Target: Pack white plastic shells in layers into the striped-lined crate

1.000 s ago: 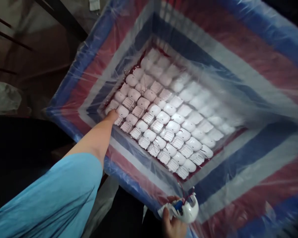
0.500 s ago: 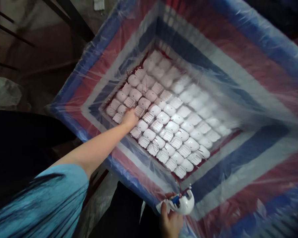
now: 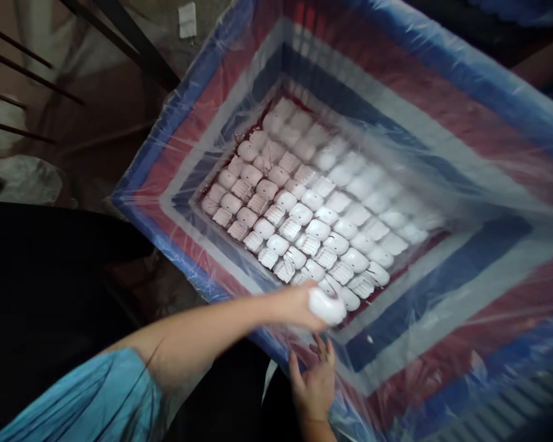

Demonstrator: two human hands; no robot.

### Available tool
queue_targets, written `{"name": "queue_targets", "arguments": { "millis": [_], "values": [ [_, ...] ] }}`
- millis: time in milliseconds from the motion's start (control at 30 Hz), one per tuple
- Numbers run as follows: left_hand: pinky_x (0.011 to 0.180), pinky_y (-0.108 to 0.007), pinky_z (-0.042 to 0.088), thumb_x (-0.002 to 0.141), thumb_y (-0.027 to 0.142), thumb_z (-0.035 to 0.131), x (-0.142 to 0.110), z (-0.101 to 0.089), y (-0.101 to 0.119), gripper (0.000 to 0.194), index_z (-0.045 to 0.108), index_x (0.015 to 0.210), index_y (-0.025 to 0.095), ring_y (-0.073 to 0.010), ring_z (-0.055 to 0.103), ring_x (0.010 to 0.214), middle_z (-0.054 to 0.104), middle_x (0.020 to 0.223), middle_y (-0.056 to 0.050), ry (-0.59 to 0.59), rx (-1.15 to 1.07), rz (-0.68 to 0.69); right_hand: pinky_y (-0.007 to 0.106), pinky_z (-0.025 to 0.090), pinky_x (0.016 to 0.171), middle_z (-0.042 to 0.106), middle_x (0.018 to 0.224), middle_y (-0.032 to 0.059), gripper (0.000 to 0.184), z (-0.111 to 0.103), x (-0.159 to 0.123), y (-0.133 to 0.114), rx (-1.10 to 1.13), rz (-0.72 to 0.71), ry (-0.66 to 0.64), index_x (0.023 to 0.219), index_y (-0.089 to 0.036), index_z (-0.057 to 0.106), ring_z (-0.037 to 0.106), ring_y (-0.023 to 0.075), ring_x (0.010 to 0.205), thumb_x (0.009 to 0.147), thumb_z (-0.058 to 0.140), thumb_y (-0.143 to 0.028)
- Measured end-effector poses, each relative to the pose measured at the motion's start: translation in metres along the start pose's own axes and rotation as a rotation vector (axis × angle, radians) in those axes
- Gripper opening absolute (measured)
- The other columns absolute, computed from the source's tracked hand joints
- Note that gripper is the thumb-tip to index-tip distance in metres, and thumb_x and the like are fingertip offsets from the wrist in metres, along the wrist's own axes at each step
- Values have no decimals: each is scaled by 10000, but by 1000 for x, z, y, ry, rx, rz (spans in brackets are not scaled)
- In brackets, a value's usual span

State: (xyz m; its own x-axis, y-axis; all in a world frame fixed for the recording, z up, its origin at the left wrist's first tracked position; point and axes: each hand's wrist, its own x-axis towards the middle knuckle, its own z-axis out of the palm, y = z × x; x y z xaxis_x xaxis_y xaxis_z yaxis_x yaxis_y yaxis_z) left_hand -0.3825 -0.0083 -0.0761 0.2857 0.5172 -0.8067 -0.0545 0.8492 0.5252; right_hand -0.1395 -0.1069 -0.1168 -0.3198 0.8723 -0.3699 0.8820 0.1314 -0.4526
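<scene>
The left hand was closed around one smooth white cap, but it was too blurry to see each finger. The cap was at 6 o'clock from the middle of the many white caps, which sat in rows in a big striped bin. The right hand was at 6 o'clock from the held cap, fingers spread and holding nothing. A blue sleeve came in from 8 o'clock.

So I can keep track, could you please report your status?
Left hand gripping white piece, blurred; right hand open, empty, near lined bin's edge; left hand partly hiding rows of pieces.
</scene>
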Motion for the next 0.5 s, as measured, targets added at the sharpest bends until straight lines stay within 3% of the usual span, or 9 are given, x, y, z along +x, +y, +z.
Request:
{"name": "queue_targets", "arguments": {
  "millis": [100, 167, 233, 333, 500],
  "values": [
    [802, -270, 492, 672, 171, 721, -17, -121, 12, 494, 551, 1127, 81, -169, 621, 895, 664, 1051, -99, 20, -183, 95, 395, 486, 773, 657, 1018, 158, 589, -1, 3, -11, -13, -1, -46, 1153, -81, 495, 643, 267, 860, 853, 443, -585],
    [867, -272, 471, 722, 104, 681, -29, -198, 8, 409, 583, 1120, 89, -140, 608, 922, 672, 1053, -65, 243, -190, 86, 372, 484, 747, 672, 949, 139, 523, -1, 2, -11, -21, 2, -50, 1105, -92, 518, 652, 242, 795, 881, 418, -554],
    [885, -269, 462, 768, 59, 650, -38, -259, -6, 357, 592, 1115, 117, -100, 603, 873, 695, 960, -23, 523, -100, -121, 358, 482, 747, 676, 931, 132, 485, 0, 0, -9, -15, -23, -34, 1056, -106, 540, 653, 232, 794, 884, 428, -545],
    [907, -283, 438, 861, 57, 539, -35, -312, -36, 233, 582, 1089, 71, -73, 570, 810, 685, 784, -3, 728, -4, -227, 352, 481, 743, 680, 923, 125, 488, 1, -2, -6, -2, -13, -36, 1038, -122, 557, 653, 224, 782, 872, 447, -568],
    [836, -235, 453, 842, 59, 521, 2, -345, -76, 200, 584, 1032, 45, -72, 539, 740, 651, 721, 4, 780, 93, -301, 362, 490, 733, 685, 910, 119, 539, -1, -4, -6, 25, 98, -167, 1031, -141, 570, 655, 236, 769, 839, 457, -631]
  ]
}}
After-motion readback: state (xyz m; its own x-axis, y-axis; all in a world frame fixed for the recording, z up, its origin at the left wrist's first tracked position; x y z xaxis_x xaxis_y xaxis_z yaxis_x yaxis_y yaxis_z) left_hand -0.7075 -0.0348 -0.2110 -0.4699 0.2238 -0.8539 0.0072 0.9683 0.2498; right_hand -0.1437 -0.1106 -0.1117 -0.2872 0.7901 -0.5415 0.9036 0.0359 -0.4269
